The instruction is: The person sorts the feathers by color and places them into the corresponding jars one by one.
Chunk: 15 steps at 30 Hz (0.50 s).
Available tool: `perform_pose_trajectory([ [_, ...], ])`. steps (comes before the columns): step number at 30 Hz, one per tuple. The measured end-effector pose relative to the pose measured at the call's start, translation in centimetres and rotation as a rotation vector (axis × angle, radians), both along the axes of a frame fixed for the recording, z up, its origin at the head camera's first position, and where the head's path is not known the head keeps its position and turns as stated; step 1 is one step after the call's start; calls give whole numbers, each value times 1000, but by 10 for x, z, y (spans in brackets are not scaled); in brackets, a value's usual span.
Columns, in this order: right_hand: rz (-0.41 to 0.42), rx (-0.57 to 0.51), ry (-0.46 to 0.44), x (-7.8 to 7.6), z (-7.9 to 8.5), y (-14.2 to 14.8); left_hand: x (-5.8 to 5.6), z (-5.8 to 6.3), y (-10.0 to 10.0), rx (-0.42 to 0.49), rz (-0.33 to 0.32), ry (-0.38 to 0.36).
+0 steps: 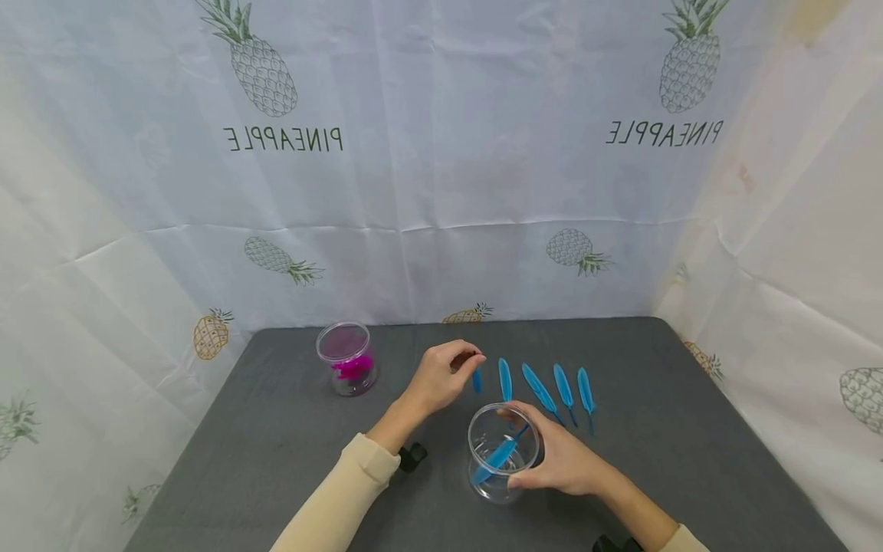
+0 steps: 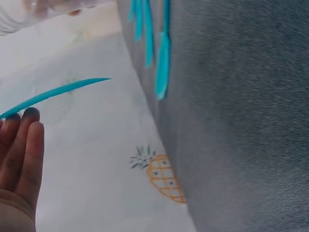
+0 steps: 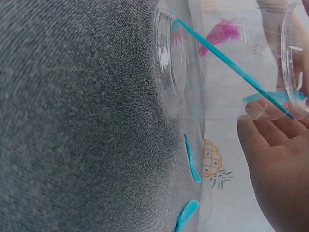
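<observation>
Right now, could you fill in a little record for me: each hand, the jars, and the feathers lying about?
Left hand: holds a raised blue feather
Right hand: grips a clear jar
Inside that jar: one slanting feather
Lying on the grey table: four loose feathers
Far left: second jar, with bright pink material inside

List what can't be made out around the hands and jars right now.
Head view: most of the pinched feather, hidden by the left hand.
Left wrist view: that feather's near end, cut off by the left edge.
Left wrist view: much of the held jar, cut off by the frame's top-left corner.
Head view: how many pieces make up the pink contents of the far jar; too small and bunched.
</observation>
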State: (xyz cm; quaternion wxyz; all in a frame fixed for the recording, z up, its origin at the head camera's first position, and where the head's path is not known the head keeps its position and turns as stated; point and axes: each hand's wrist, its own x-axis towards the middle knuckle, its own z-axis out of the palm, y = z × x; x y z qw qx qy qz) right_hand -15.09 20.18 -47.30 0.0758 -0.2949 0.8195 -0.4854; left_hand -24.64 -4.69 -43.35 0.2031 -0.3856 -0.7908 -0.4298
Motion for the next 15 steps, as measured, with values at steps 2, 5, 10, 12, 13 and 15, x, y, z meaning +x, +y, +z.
perform_pose_trajectory([
  [2, 1, 3, 10, -1, -1, 0, 2, 4, 0, 15, -4, -8],
  [5, 4, 6, 25, -1, -1, 0, 6, 9, -1, 39, -14, -6],
  [10, 16, -4, 33, -1, -2, 0, 13, 16, -2, 74, -30, 16],
  [12, 19, -9, 30, -1, -2, 0, 16, 18, -2, 93, -38, 25],
  [13, 19, -10, 28, -1, -2, 0, 17, 19, -2, 104, -42, 30],
  [15, 20, -11, 24, 0, -2, 0, 21, 22, -3, 125, -51, 38],
])
